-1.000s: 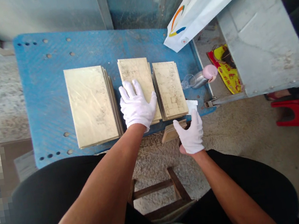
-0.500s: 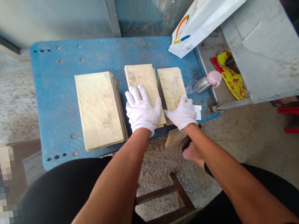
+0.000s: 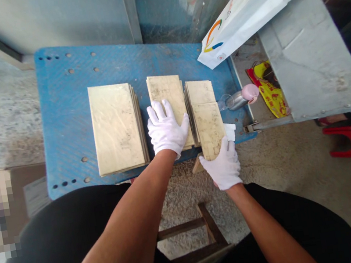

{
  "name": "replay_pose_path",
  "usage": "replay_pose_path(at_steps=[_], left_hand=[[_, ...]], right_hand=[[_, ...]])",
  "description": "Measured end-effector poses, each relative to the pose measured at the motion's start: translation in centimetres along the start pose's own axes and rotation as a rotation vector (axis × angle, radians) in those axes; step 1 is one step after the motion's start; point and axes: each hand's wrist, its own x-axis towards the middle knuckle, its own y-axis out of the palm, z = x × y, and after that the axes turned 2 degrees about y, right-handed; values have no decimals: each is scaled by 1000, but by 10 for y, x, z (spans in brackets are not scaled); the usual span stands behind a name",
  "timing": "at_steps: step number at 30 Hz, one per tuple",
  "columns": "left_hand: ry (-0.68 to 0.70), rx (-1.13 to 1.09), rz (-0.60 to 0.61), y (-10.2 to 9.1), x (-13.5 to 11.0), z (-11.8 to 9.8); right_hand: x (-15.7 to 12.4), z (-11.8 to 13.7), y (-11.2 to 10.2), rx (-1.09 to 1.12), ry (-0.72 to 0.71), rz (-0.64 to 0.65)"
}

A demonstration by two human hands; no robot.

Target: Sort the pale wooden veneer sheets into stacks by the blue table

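Note:
Three stacks of thin cream-coloured boards with dark smudges lie side by side. My left hand (image 3: pixel 167 126), in a white glove, rests with spread fingers on top of the middle stack (image 3: pixel 165 86). My right hand (image 3: pixel 223 164), gloved too, holds the near end of the top board (image 3: pixel 208 127) of the right stack, thumb on its left side and fingers on its right. This board overhangs the table's front edge, and the right stack (image 3: pixel 200 92) shows behind it. A wider stack (image 3: pixel 115 127) sits on the left, touched by neither hand.
The blue table (image 3: pixel 67 122) has holes in its corners. A silver bottle with a pink lid (image 3: pixel 243 96) lies on its right side, near a white paper bag (image 3: pixel 243 14). Further right are a yellow-red packet (image 3: pixel 271 94) and a red stool (image 3: pixel 347 144). Wooden bars (image 3: pixel 190 227) show below.
My right hand has drawn the top board of the right stack toward my body, uncovering the far end of the board beneath. My left hand has stayed in place.

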Motion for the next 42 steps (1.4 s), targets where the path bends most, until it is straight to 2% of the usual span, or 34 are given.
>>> replay_pose_path(at_steps=[3, 7, 10, 13, 16, 20, 28, 33, 42], left_hand=[[4, 7, -7, 0, 0, 0], [2, 21, -11, -1, 0, -1], [1, 21, -19, -1, 0, -1], [2, 10, -11, -1, 0, -1], [0, 9, -10, -1, 0, -1], [0, 8, -17, -1, 0, 0], [-5, -2, 2, -2, 0, 0], [-5, 4, -1, -2, 0, -1], [-2, 3, 9, -4, -1, -2]], right_hand=[[13, 5, -4, 29, -22, 35], [53, 23, -14, 73, -72, 52], [79, 38, -18, 55, -65, 125], [91, 46, -19, 34, -27, 197], [90, 47, -21, 29, -2, 211], [74, 38, -21, 17, 21, 202], [39, 13, -3, 37, -2, 101], [48, 23, 4, 156, 86, -26], [65, 36, 2, 147, 69, -65]])
